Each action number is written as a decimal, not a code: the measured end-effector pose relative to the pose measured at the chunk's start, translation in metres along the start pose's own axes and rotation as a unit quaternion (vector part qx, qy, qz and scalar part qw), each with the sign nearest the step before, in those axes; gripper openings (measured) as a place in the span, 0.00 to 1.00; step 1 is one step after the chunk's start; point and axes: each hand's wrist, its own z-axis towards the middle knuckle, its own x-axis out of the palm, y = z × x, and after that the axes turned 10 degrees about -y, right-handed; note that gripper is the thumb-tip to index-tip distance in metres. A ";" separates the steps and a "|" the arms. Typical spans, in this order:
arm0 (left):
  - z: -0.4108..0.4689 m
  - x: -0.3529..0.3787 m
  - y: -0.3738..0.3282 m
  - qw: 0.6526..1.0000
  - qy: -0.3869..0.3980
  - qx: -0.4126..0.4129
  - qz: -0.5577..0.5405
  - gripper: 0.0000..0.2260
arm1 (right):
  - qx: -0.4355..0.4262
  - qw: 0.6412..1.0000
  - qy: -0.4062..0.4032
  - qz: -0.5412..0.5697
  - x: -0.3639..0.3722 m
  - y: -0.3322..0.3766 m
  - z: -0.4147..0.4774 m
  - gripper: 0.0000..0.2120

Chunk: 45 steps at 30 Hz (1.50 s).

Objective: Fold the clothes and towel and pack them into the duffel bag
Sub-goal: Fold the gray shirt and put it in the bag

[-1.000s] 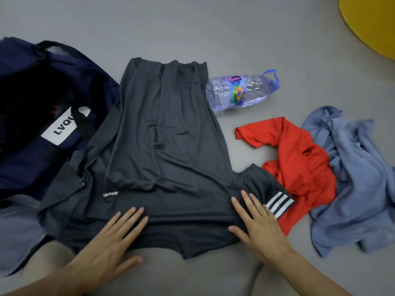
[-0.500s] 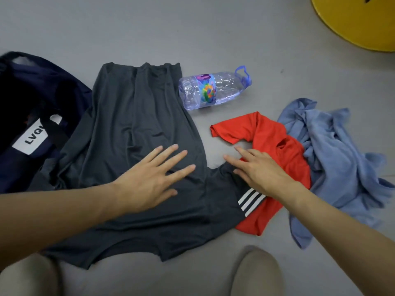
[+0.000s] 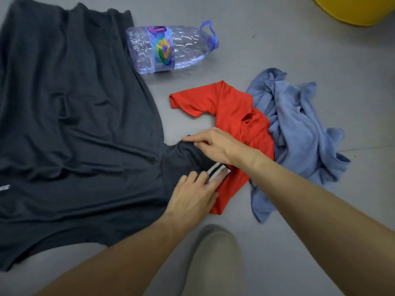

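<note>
T-shirt (image 3: 81, 116), dark grey, lies spread flat on the grey floor (image 3: 277, 39) and fills the left half of the view. Its hem is at the far end and its neck end is toward the person. Shallow creases run across the middle, and a small white logo (image 3: 4, 187) is cut off at the left frame edge. One sleeve (image 3: 181, 161) sticks out toward the centre, with white stripes (image 3: 215, 170) at the cuff. Both hands are on that sleeve. Right hand (image 3: 215, 146): fingers curled, pinching the sleeve's upper edge, fabric bunched under them, index finger stretched out along the edge. Left hand (image 3: 192, 195): released, fingers straight and close together, tips pressing on the stripes, palm over the sleeve near where it meets the body. Both forearms are bare and come in from the bottom edge. The cuff overlaps a crumpled red shirt (image 3: 233, 116), which lies just right of the T-shirt and runs under the right wrist. Blue towel (image 3: 299, 129) is in a loose heap, touching the red shirt's right side. Clear plastic bottle (image 3: 171, 48) with a colourful label and a blue handle lies on its side beyond the red shirt. Its base is right at the T-shirt's right edge, touching or just beside, can't tell which. Yellow rounded thing (image 3: 352, 9) is cut off at the top right corner. Beige-clad knee (image 3: 213, 253) sits at bottom centre, between the two forearms.
</note>
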 end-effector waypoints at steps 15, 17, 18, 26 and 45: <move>0.031 -0.011 -0.005 0.988 0.021 -0.097 -0.117 0.18 | 0.111 0.987 0.017 0.117 0.004 -0.001 0.004 0.19; 0.018 -0.022 -0.003 0.983 -0.022 -0.124 -0.133 0.19 | 0.122 0.983 -0.002 0.136 0.003 0.001 0.002 0.19; 0.012 -0.029 -0.001 0.978 -0.043 -0.142 -0.145 0.18 | 0.124 0.981 -0.010 0.148 0.002 0.005 0.002 0.19; -0.054 -0.085 0.043 0.936 -0.155 -0.289 -0.128 0.13 | 0.148 0.925 -0.004 0.349 0.010 0.082 0.013 0.19; -0.157 -0.086 0.138 0.947 -0.106 -0.303 0.006 0.17 | -0.153 0.973 -0.097 -0.146 0.133 0.142 -0.024 0.27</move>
